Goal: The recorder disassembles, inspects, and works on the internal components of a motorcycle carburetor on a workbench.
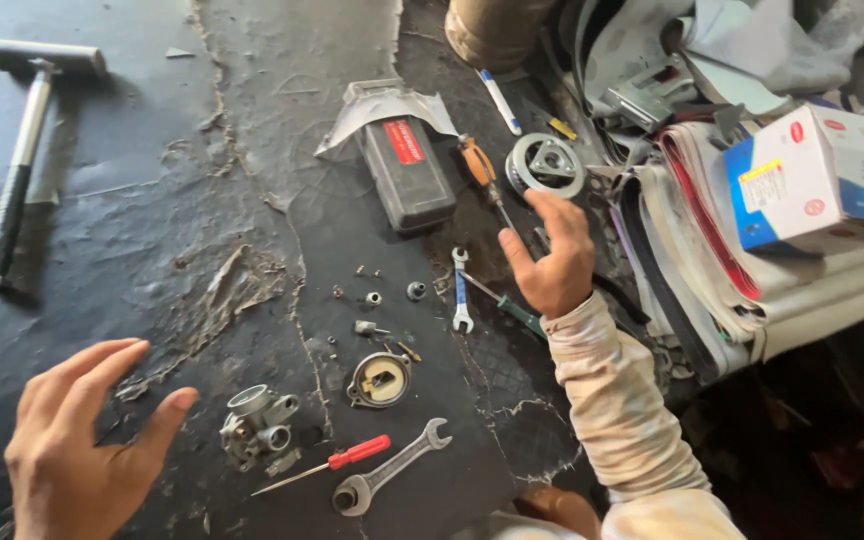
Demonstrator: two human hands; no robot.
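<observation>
I see the carburettor (257, 425) on the dark surface (152, 250), just beside my spread, empty left hand (82, 450). My right hand (552, 260), fingers wide, hovers near the round pulley (546, 165). Bare room lies leftward toward the hammer (22, 150).

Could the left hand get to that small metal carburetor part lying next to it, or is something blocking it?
Probably yes. The left hand hovers open beside the carburetor body, and only bare, cracked table surface shows between them. The red-handled screwdriver and the wrench lie on its far side, out of the way.
</observation>
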